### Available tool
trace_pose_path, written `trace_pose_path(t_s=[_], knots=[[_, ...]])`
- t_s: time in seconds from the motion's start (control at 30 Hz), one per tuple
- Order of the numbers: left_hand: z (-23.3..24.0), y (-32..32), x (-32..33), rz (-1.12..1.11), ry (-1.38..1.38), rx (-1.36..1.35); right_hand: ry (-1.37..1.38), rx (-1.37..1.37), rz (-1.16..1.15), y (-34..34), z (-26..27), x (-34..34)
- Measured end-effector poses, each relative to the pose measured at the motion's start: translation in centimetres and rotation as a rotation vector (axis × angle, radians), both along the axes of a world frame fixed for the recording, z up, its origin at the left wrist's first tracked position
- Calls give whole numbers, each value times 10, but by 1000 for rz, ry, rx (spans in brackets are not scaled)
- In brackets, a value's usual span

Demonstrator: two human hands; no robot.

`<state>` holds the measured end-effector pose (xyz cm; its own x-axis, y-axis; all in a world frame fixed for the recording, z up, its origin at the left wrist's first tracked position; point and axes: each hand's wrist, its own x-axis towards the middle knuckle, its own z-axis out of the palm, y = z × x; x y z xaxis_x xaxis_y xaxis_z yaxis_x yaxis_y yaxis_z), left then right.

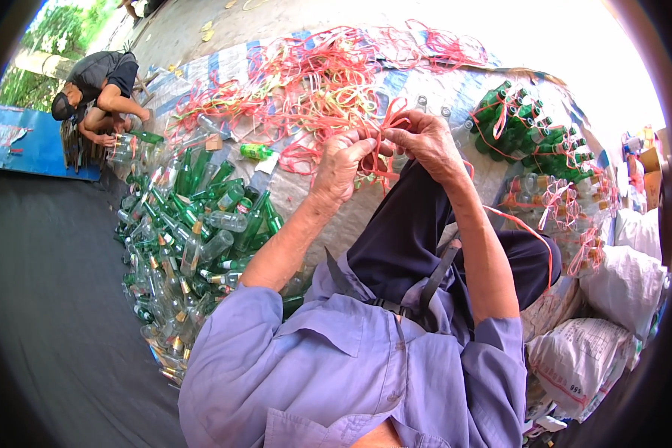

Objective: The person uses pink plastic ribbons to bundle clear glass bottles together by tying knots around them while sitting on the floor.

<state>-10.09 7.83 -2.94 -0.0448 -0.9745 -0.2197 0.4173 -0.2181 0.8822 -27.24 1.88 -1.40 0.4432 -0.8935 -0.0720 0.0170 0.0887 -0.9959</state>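
My left hand and my right hand meet above my bent knee, both gripping a length of pink plastic strapping. Its loops stand up between my fingertips, and a loose tail runs under my right forearm and over my thigh. Just beyond my hands lies a tangled heap of pink and yellow-green strapping. A few clear glass bottles stand on the sheet behind my right hand.
Loose green and clear bottles are piled at left. Green bottles and clear bottles, bundled with pink strapping, are at right, above white woven sacks. A co-worker crouches at upper left over bottles. A striped sheet covers the ground.
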Motion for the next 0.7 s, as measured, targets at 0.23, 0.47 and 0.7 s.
trace_pose_path(t_s=[0.23, 0.47, 0.7], knots=[[0, 0, -1, -2, -89, -31, 23, 59, -27, -2, -3, -4], [0, 1, 13, 17, -153, 22, -118, 165, -167, -5, -10, -3], [-10, 2, 11, 137, -142, -10, -105, 129, -247, -8, -18, -4]])
